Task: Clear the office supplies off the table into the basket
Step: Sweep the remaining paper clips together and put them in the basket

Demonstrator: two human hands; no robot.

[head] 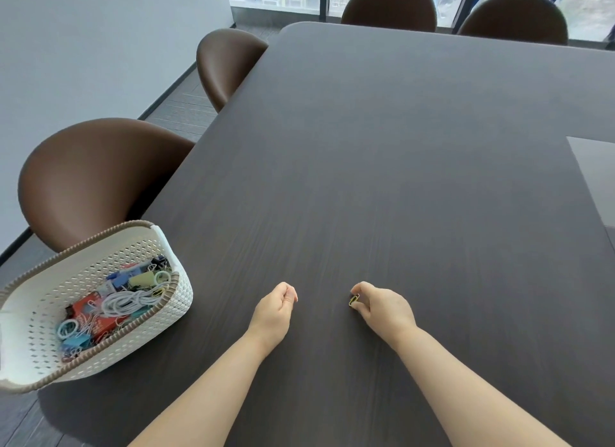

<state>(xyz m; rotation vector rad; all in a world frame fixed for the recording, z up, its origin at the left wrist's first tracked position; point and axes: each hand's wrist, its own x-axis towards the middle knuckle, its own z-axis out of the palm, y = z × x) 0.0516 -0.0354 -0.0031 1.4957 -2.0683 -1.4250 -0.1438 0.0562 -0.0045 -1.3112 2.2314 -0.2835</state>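
Head view.

Item: small yellow-green metal clip (353, 300), pinched in the fingertips of the right hand (382, 308) low over the dark wood-grain bench (399, 163), apparently picked up for transfer.

Left hand (276, 308): fingers curled inward; whether it holds anything cannot be told.

White perforated plastic basket (173, 308): at the bench's left edge, within reach, holding coloured clips and a coiled white cable (129, 302).

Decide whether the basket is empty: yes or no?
No, the basket holds coloured clips and a coiled white cable.
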